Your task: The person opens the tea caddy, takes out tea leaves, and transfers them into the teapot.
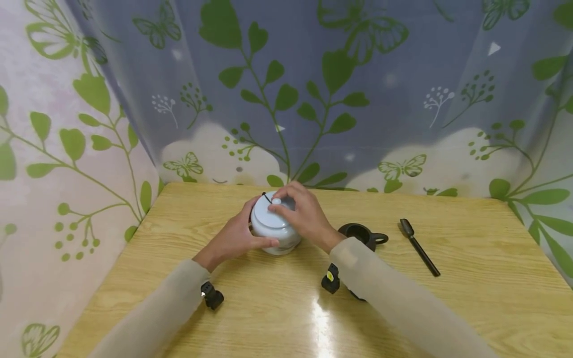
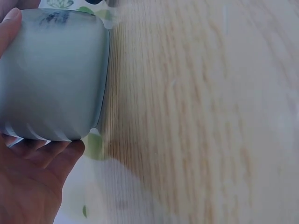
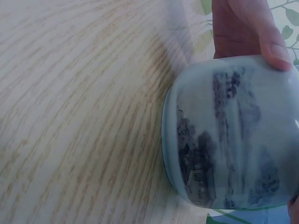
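1. One lidded jar point(image 1: 287, 243) stands on one table point(image 1: 268, 308).
2. Hands, two: left hand point(image 1: 235, 236) clamped round the jar's side; right hand point(image 1: 306, 213) pinching its one knob point(image 1: 276, 201).
3. One black cup point(image 1: 370, 239), one black spoon point(image 1: 421, 248): right of the jar.

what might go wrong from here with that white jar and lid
The right hand pinches only a small knob, so the lid could slip if lifted. The left hand alone steadies the rounded jar, which might shift if that grip loosens. In the head view the right sleeve partly overlaps the black cup; the arm could knock it.
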`<state>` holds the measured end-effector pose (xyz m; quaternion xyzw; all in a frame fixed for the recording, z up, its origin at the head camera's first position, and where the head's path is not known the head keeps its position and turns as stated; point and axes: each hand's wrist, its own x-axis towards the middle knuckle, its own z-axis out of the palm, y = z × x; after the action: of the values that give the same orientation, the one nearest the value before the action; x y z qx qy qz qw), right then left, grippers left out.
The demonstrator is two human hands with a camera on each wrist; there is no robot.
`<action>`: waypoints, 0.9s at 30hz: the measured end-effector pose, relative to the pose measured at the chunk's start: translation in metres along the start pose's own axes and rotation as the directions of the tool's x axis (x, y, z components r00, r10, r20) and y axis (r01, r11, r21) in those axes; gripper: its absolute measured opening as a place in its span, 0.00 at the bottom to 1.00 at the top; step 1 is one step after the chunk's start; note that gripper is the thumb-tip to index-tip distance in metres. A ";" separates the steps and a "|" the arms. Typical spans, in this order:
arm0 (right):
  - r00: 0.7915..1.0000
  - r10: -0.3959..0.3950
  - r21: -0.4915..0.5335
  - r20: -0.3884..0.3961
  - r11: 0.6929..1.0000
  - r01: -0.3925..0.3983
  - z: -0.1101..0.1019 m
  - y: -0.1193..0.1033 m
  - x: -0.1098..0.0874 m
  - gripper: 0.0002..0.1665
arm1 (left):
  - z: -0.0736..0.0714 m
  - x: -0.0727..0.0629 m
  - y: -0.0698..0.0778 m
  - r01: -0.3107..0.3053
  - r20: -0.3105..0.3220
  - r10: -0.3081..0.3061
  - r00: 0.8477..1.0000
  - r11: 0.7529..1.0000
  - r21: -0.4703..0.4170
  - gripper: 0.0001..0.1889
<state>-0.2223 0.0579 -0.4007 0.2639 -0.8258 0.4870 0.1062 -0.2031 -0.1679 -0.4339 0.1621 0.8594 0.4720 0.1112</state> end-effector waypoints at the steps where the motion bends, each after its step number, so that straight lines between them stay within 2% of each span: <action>1: 1.000 -0.003 -0.002 -0.002 1.000 0.003 0.000 0.000 -0.001 0.13 | 0.000 0.000 0.000 0.001 0.001 -0.001 1.000 1.000 0.001 0.68; 27: 0.992 -0.123 -0.029 -0.036 0.992 0.122 0.004 0.001 -0.003 0.11 | 0.000 -0.001 -0.002 0.009 -0.007 -0.009 1.000 1.000 0.022 0.68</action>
<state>-0.2198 0.0562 -0.4051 0.3035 -0.8122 0.4734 0.1550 -0.2029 -0.1691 -0.4354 0.1578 0.8655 0.4628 0.1085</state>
